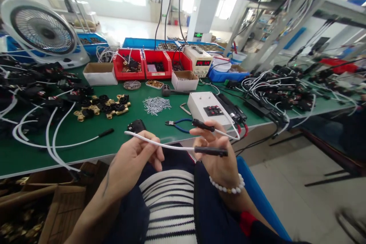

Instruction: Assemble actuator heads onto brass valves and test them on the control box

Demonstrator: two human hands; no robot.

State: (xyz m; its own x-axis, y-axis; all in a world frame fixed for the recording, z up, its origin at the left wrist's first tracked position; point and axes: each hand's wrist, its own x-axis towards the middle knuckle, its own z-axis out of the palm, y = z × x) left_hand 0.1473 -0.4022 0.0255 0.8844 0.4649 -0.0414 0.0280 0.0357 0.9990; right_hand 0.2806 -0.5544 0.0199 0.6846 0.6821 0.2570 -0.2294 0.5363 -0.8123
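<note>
left hand (137, 160): fingers pinched narrow on the white wire (171, 146), near its loose end
right hand (220, 160): fingers curled shut on a black tip (211, 151) of that wire, with a second black tip (203, 125) poking out higher up
wire spot: held level over the lap, just off the tabletop (85, 133) edge, not resting on it
wrist: white bead bracelet (228, 187)
nearby on the green: blue pliers (178, 124), white box (206, 110), pile of metal clips (156, 105), brass fittings (105, 107)

Fan (42, 30) rear left; bins (153, 63) behind clip pile (156, 105); box (207, 110) right of pile; wire (171, 146) before table (85, 133).
</note>
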